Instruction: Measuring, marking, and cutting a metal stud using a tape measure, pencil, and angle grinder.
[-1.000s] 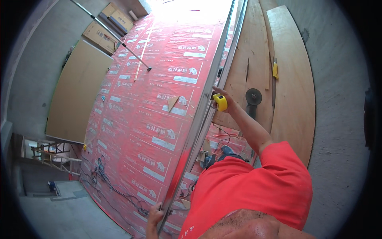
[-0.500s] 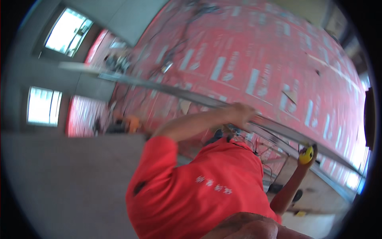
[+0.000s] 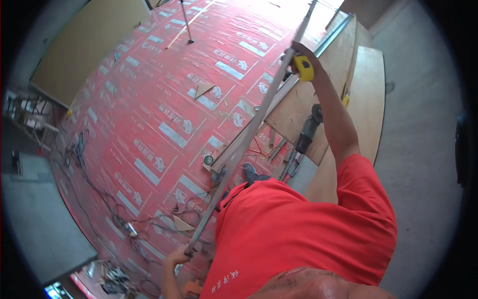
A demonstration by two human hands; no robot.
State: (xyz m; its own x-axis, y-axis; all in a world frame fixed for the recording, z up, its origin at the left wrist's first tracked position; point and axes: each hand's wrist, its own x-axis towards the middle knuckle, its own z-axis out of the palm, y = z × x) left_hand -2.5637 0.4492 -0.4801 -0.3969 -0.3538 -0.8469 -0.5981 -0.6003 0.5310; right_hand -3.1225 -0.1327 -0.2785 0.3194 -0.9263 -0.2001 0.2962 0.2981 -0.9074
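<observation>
A long grey metal profile [image 3: 260, 116] runs diagonally up from the lower left toward the bright top. My left hand [image 3: 178, 257] is closed round its lower end. My right hand [image 3: 300, 50], arm stretched out, grips the same profile near the top and also holds a yellow tape measure [image 3: 304, 69]. More metal rails [image 3: 234, 147] lie beneath and to the right of it, along plywood sheets [image 3: 289, 109]. An angle grinder [image 3: 308, 128] rests on the plywood below my right forearm, near a yellow knife [image 3: 345, 101].
Printed red protective sheeting [image 3: 149, 124] covers the floor, with tangled cables [image 3: 79, 149] and offcuts [image 3: 203, 90] on it. A board [image 3: 74, 50] leans at the upper left, a scaffold frame [image 3: 27, 112] stands left, and a grey wall [image 3: 418, 149] borders the right.
The view swung round through a blurred turn and back. The profile now lies apart from the rails, over the floor sheeting, with both my hands still on it; my right hand is further forward.
</observation>
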